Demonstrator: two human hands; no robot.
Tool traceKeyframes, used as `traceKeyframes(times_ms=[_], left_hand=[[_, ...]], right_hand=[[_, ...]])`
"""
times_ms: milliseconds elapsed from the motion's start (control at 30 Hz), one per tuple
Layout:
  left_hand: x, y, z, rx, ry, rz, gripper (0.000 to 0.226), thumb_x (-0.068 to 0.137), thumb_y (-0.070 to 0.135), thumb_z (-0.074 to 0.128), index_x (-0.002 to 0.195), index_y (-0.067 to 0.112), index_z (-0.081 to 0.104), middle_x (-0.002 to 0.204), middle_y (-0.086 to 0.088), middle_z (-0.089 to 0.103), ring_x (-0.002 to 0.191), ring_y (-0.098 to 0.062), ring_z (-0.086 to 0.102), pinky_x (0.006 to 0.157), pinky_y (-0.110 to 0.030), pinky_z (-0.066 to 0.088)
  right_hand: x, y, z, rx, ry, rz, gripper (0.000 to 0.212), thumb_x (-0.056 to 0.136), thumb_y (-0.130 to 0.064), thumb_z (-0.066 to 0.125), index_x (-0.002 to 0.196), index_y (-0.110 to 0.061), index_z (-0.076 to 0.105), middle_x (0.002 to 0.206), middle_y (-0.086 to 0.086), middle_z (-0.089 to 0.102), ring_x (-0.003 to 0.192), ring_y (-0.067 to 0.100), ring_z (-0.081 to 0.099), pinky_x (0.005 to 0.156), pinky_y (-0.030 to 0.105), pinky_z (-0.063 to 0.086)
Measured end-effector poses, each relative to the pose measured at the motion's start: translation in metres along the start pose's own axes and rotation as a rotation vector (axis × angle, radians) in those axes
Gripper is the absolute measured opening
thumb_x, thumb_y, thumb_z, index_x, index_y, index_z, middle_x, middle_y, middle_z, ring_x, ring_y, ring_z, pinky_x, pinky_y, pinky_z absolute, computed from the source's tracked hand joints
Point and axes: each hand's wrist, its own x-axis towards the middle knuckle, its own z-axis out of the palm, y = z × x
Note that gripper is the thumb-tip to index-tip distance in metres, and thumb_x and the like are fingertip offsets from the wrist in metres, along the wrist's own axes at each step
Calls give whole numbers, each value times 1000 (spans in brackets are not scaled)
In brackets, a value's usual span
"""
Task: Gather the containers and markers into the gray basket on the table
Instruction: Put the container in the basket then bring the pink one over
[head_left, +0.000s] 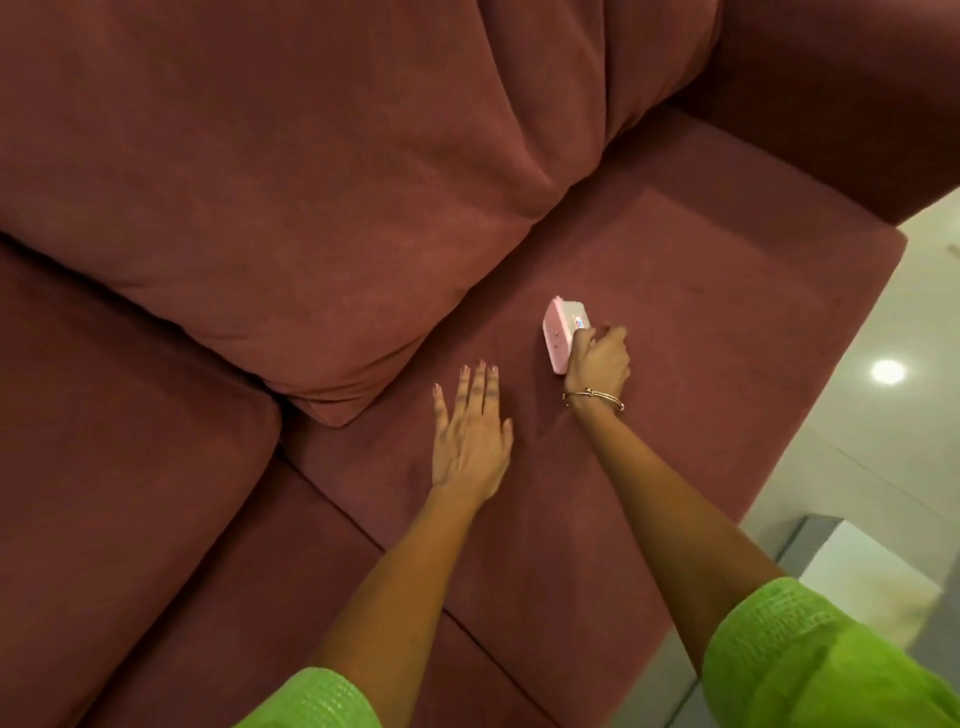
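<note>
The right hand (597, 361) grips a small pink container (563, 332) — its fingers curl round the near end, with the box tipped on its side on the sofa seat (701, 312). The left hand (470, 436) lies flat just beside it, fingers straight and spread, holding nothing. A back cushion (291, 197) sits beyond the left hand's fingertips — a bracelet (595, 397) rings the right wrist.

small pink lidded container (560, 332), tipped on edge on the maroon sofa seat (701, 291)
</note>
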Motion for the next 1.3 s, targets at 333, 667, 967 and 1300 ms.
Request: traceKeyframes(times_ms=[333, 667, 967, 1300], left_hand=[[12, 8, -2, 1, 3, 15, 64, 96, 36, 32, 149, 14, 3, 160, -2, 9, 148, -17, 2, 118, -48, -5], [3, 14, -14, 4, 9, 60, 64, 96, 36, 32, 149, 14, 3, 160, -2, 8, 148, -18, 1, 118, -48, -3], [-65, 56, -28, 38, 41, 243, 66, 96, 37, 32, 149, 13, 2, 160, -3, 7, 148, -19, 1, 118, -49, -3], [-291, 139, -21, 39, -22, 566, 71, 90, 21, 40, 149, 10, 3, 160, -5, 7, 148, -21, 0, 117, -50, -5]], right_hand=[[24, 1, -11, 377, -26, 431, 64, 80, -70, 40, 86, -9, 57, 83, 17, 67, 66, 40, 69, 63, 52, 57], [8, 18, -19, 356, -51, 278, 51, 69, -44, 74, 102, -7, 64, 87, 11, 71, 74, 34, 69, 77, 51, 55], [-58, 58, -92, 410, 56, 263, 44, 67, -46, 76, 88, -8, 69, 80, 10, 65, 81, 30, 65, 79, 44, 54], [-258, 180, -261, 601, 331, 422, 30, 67, -32, 78, 67, -9, 58, 75, 10, 61, 69, 26, 58, 69, 43, 52]])
